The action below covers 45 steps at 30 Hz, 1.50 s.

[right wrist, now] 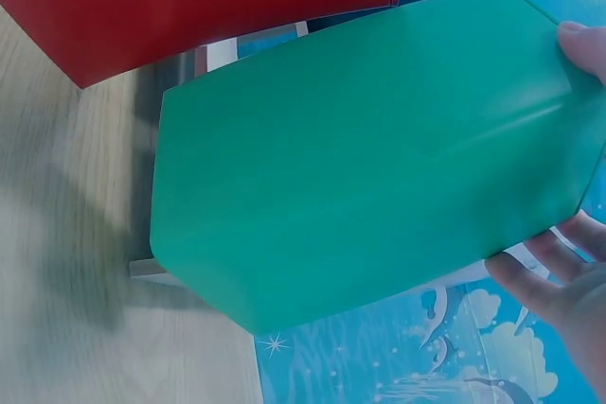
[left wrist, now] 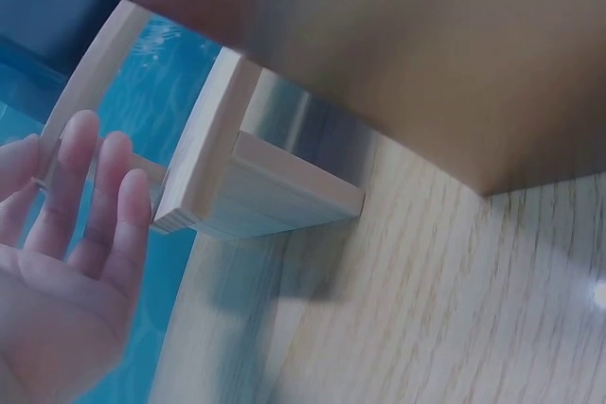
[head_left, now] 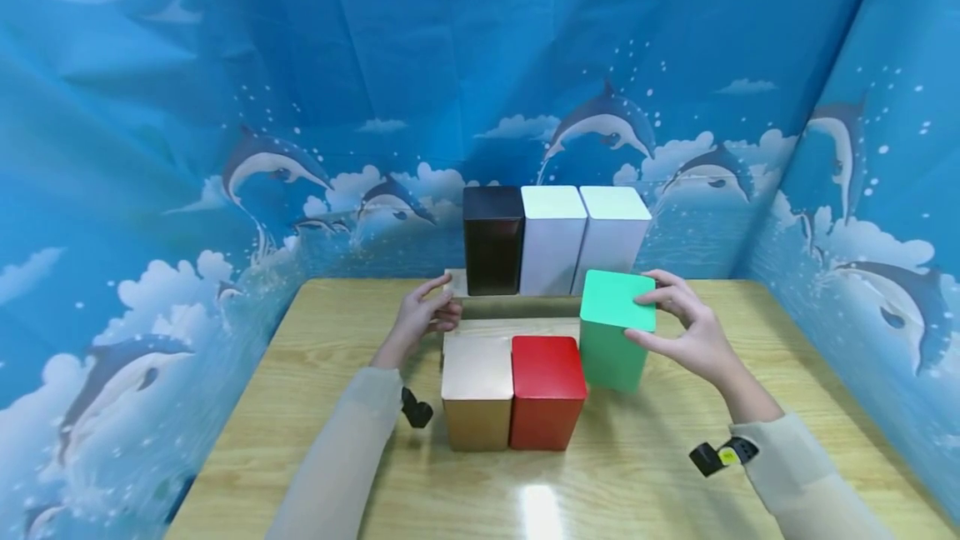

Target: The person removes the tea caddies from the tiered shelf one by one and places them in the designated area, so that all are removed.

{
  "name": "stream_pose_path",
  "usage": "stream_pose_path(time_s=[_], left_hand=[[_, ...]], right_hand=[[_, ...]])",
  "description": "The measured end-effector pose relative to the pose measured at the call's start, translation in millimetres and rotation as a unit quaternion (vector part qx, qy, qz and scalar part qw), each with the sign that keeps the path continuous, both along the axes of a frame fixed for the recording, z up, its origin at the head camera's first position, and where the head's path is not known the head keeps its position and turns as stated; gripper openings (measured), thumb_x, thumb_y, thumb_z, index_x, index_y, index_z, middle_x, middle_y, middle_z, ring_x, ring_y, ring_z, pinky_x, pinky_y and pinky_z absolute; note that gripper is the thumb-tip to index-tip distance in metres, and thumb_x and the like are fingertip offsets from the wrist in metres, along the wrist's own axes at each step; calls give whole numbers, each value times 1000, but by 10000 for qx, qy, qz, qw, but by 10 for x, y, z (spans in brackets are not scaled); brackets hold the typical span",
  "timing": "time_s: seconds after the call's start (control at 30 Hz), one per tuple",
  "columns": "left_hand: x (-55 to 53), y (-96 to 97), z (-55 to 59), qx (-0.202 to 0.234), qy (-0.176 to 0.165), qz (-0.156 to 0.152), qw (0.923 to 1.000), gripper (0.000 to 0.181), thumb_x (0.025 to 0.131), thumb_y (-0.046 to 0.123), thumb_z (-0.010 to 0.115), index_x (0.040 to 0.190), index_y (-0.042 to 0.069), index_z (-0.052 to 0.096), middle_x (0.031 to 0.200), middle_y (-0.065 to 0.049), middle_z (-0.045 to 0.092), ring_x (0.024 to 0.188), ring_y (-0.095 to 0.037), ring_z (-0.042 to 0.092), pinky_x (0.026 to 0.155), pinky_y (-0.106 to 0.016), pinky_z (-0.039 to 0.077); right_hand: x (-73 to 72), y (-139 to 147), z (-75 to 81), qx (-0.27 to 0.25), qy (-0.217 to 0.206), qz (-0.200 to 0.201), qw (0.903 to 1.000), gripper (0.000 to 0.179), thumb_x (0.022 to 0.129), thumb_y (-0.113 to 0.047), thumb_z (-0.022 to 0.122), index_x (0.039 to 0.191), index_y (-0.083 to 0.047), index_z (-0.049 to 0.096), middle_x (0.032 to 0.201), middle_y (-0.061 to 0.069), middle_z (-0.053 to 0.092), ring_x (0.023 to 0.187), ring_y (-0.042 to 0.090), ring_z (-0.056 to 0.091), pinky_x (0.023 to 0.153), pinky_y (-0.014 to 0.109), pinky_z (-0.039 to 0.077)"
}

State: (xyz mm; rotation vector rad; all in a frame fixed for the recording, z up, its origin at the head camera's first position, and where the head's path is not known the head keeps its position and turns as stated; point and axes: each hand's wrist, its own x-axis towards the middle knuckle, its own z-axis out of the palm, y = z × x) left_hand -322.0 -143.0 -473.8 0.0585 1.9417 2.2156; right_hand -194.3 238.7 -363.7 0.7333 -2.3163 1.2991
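My right hand (head_left: pixel 693 338) grips a green box (head_left: pixel 611 348) near its top, thumb on the near side and fingers over the far side. The box leans a little and stands right of the red box (head_left: pixel 547 390); in the right wrist view it overlaps part of a stepped wooden rack. A gold box (head_left: pixel 480 419) touches the red one's left side. At the rack's (head_left: pixel 457 283) upper left end my left hand (head_left: pixel 427 315) pinches the wood between thumb and fingers. The left wrist view shows this rack's side (left wrist: pixel 294 186), with the left hand's fingers curled at its rail.
On the rack's upper step stand a black box (head_left: pixel 492 244) and two white boxes, one in the middle (head_left: pixel 552 248) and one at right (head_left: pixel 611 244). A wooden table (head_left: pixel 637 473) lies under everything. A blue dolphin-print sheet (head_left: pixel 420 65) hangs close behind and on both sides.
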Motion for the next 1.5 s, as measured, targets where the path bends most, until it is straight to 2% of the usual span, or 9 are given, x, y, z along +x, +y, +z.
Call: stream_pose_path(time_s=[0.13, 0.2, 0.43, 0.63, 0.7, 0.97, 1.2, 1.33, 1.5], left_hand=[[1, -1, 8, -30, -32, -18, 10000, 41, 94, 24, 57, 134, 23, 50, 91, -14, 69, 80, -24, 67, 76, -44, 54], [-12, -1, -19, -25, -19, 26, 10000, 40, 93, 25, 58, 133, 24, 52, 88, -12, 70, 76, -21, 67, 71, -41, 55], [-12, -2, -22, 19, -40, 71, 10000, 40, 94, 23, 58, 133, 23, 52, 84, -10, 70, 74, -21, 68, 68, -39, 56], [-18, 1, -21, 69, -68, 86, 9999, 41, 93, 22, 59, 134, 23, 52, 83, -8, 70, 73, -20, 68, 68, -39, 56], [-19, 0, -20, 91, -62, 82, 9999, 41, 93, 22, 59, 134, 23, 52, 83, -8, 70, 73, -20, 68, 68, -39, 56], [-13, 8, -37, 152, -66, 119, 9998, 41, 93, 22, 60, 133, 23, 53, 81, -8, 70, 71, -20, 67, 68, -39, 56], [-2, 10, -27, 71, -2, 166, 9998, 42, 93, 23, 59, 134, 21, 51, 83, -9, 70, 72, -21, 68, 68, -39, 56], [4, 12, -24, 55, -20, 192, 9998, 41, 93, 23, 59, 134, 22, 52, 82, -9, 70, 72, -21, 68, 68, -39, 56], [7, 25, -29, 86, -8, 151, 9998, 42, 93, 22, 59, 135, 20, 50, 82, -8, 70, 72, -21, 67, 69, -40, 56]], right_hand=[[-50, 103, -151, -68, -56, 71, 9999, 44, 66, 14, 76, 106, 3, 60, 135, 16, 39, 118, 6, 44, 91, 13, 40], [-68, 152, -220, -101, -109, 95, 9998, 46, 66, 13, 77, 107, 1, 60, 137, 15, 38, 119, 6, 43, 92, 12, 39], [12, 194, -237, -255, 9, 399, 9989, 47, 64, 19, 75, 106, 3, 59, 135, 24, 37, 120, 11, 44, 93, 16, 41], [89, 221, -272, -180, 101, 445, 9988, 49, 63, 19, 75, 106, 3, 59, 136, 14, 39, 123, 11, 41, 94, 15, 39], [108, 220, -284, -175, 131, 496, 9985, 49, 62, 19, 75, 106, 3, 59, 135, 15, 39, 124, 13, 41, 95, 16, 39], [190, 214, -419, -349, -282, 613, 9971, 47, 65, 19, 74, 106, 3, 59, 134, 24, 37, 122, 14, 43, 96, 19, 39], [243, 198, -521, -465, -421, 712, 9955, 46, 65, 19, 73, 106, 3, 58, 133, 23, 38, 121, 14, 45, 97, 20, 39], [265, 200, -564, -477, -425, 781, 9949, 46, 65, 18, 73, 106, 2, 58, 133, 26, 38, 124, 17, 41, 98, 19, 38], [281, 204, -632, -592, -197, 984, 9932, 47, 62, 21, 72, 105, 5, 58, 129, 33, 37, 124, 20, 41, 97, 19, 39]])
